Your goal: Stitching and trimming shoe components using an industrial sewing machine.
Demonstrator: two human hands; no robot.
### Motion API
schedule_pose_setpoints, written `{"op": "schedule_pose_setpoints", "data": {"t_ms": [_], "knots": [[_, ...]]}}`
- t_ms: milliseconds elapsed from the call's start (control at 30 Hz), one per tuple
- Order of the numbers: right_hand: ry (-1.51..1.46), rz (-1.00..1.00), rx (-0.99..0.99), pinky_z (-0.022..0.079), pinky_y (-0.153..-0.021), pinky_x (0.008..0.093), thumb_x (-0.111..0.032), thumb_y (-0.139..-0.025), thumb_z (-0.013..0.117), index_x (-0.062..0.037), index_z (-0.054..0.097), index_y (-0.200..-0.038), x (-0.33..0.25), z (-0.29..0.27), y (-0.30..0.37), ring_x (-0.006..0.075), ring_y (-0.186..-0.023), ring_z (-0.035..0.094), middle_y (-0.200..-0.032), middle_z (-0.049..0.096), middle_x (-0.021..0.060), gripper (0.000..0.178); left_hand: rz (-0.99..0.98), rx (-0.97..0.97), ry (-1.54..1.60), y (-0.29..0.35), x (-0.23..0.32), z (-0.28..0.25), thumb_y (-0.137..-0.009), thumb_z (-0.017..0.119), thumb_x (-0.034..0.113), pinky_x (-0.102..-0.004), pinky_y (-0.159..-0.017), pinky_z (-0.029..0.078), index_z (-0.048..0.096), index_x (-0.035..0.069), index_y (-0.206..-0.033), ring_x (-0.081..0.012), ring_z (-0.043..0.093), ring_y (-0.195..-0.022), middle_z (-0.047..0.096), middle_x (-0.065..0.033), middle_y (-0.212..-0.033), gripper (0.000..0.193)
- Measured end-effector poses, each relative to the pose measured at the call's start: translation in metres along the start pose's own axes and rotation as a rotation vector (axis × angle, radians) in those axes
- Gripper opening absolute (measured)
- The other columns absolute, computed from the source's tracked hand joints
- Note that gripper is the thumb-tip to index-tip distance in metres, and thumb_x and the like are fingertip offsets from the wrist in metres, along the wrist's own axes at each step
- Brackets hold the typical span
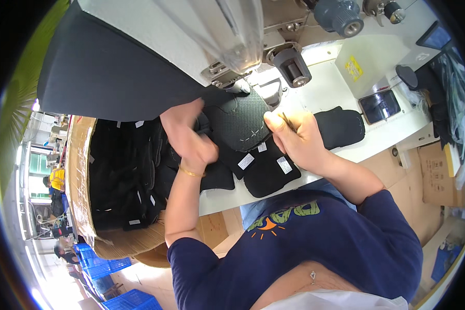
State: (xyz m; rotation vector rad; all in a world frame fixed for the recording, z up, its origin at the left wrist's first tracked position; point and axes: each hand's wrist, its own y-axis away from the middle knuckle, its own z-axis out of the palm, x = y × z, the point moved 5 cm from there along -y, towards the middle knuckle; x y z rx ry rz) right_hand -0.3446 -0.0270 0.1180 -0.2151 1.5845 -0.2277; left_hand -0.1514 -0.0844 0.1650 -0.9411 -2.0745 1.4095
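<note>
A black textured fabric piece (243,123) with light stitch marks lies at the sewing machine's (232,77) needle area. My right hand (298,134) is closed, its thumb tip at the right edge of this piece. A slim dark tool (291,125) shows between its fingers; its kind is unclear. My left hand (188,135) is blurred by motion at the piece's left side, beside the dark machine cover, so its fingers cannot be read. Under and in front of the textured piece lie several black fabric pieces (268,178) with white labels.
A cardboard box (82,191) full of black pieces stands at the left. Another black piece (341,128) and a phone-like dark screen (380,107) lie on the white table (398,129) to the right. Blue crates (101,262) sit on the floor at lower left.
</note>
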Motion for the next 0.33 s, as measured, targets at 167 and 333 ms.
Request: {"op": "schedule_pose_setpoints", "data": {"t_ms": [167,333], "knots": [[0.019,-0.020,-0.018,0.036,-0.047,0.0282,-0.021,-0.101,0.053,0.0005,0.054,-0.072,-0.003,0.008,-0.002,0.0060,-0.052,0.039,-0.052,0.045,0.0018,0.036,0.514,-0.079,-0.069,0.024,0.050,-0.008,-0.084,0.066,0.014,-0.0291,-0.081,0.048,0.072,0.010,-0.099,-0.0155,0.063,-0.096,0.070,-0.0027,-0.104,0.017],[0.001,0.048,-0.004,0.040,-0.047,0.0274,-0.022,-0.101,0.052,-0.0006,0.061,-0.076,-0.001,0.014,-0.014,0.0077,-0.049,0.048,-0.052,0.052,0.0014,0.034,0.475,-0.145,-0.045,0.028,0.030,0.015,-0.083,0.064,0.011,-0.0347,-0.086,0.047,0.069,0.007,-0.110,-0.0231,0.059,-0.108,0.069,-0.0068,-0.111,0.028]]}}
